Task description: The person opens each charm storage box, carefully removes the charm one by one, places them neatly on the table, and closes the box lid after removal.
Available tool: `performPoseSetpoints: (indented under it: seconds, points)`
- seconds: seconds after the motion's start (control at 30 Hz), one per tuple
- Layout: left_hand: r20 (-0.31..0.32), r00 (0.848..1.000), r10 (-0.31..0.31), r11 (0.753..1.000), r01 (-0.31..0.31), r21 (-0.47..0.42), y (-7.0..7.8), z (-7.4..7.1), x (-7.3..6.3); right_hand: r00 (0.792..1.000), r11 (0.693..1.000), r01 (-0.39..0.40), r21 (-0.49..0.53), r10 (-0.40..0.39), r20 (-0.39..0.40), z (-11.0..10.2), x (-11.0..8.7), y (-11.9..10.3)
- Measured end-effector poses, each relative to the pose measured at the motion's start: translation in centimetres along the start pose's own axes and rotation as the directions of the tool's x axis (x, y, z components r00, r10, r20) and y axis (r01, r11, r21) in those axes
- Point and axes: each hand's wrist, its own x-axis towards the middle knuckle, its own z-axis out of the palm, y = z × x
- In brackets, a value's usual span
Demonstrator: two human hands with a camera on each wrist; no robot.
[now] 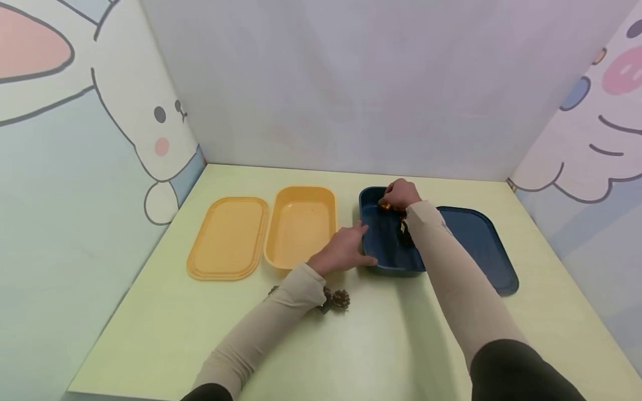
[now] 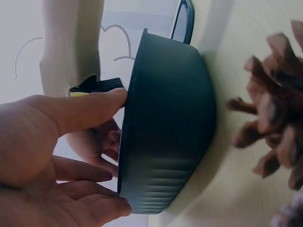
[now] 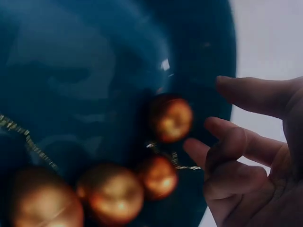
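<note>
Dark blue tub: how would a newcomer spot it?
On the pale table, find the yellow tub near the back. The dark blue tub stands just right of it, the left hand touching its rim and the right hand at its far end. Unlike its yellow neighbour, it holds shiny coppery baubles.

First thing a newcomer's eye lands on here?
Probably the shiny copper baubles in the dark blue container, beside the right hand. Next, the bright yellow container left of the blue one, then the large cartoon animal on the left wall.
</note>
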Motion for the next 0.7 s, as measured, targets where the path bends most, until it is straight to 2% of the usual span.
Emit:
performPoseSetpoints:
  seconds: [0.17,0.4,0.7]
  points:
    - [0.003,1.000,-0.007,0.999,0.006,0.032,0.1,0.1,0.1,0.999,0.999,-0.012,-0.038,0.011,-0.033,0.8,0.1,0.6]
    - [-0.005,1.000,-0.025,0.999,0.025,0.045,0.1,-0.1,-0.1,0.999,0.994,-0.025,-0.109,0.023,-0.026,1.2,0.2,0.8]
    - [-0.010,0.999,-0.033,0.999,0.033,0.042,0.3,-0.1,0.0,0.999,0.993,-0.016,-0.120,0.011,-0.042,1.6,0.8,1.3]
